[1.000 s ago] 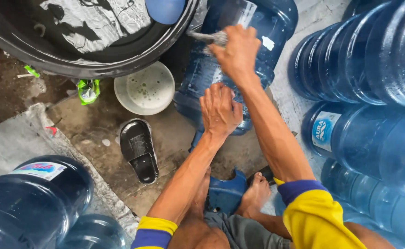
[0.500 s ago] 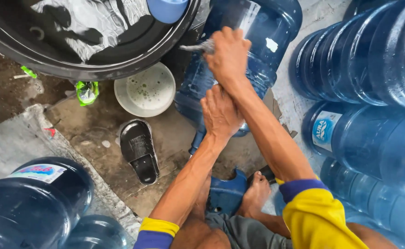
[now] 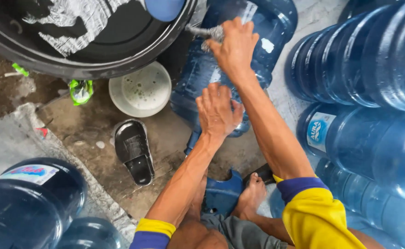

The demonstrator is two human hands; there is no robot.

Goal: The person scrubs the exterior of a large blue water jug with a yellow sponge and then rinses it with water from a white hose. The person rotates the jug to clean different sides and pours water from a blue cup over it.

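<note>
A big blue water jug (image 3: 262, 50) lies on its side on the ground ahead of me. My left hand (image 3: 217, 110) rests flat on the jug's near end, fingers spread. My right hand (image 3: 232, 46) is shut on a grey scrubbing pad (image 3: 209, 33) and presses it on the jug's upper side. A blue stool (image 3: 223, 196) stands under my legs, and my bare foot (image 3: 253, 193) is on the ground next to it.
A large black tub (image 3: 87, 55) with sudsy water and a blue scoop (image 3: 164, 8) sits at top left. Below it stand a white bowl (image 3: 140, 90) and a black sandal (image 3: 135, 150). More blue jugs (image 3: 368, 60) crowd the right side and the bottom-left corner (image 3: 25, 203).
My right hand with the scrubbing pad has slid a little left and up along the jug. My left hand stays on the jug's near end.
</note>
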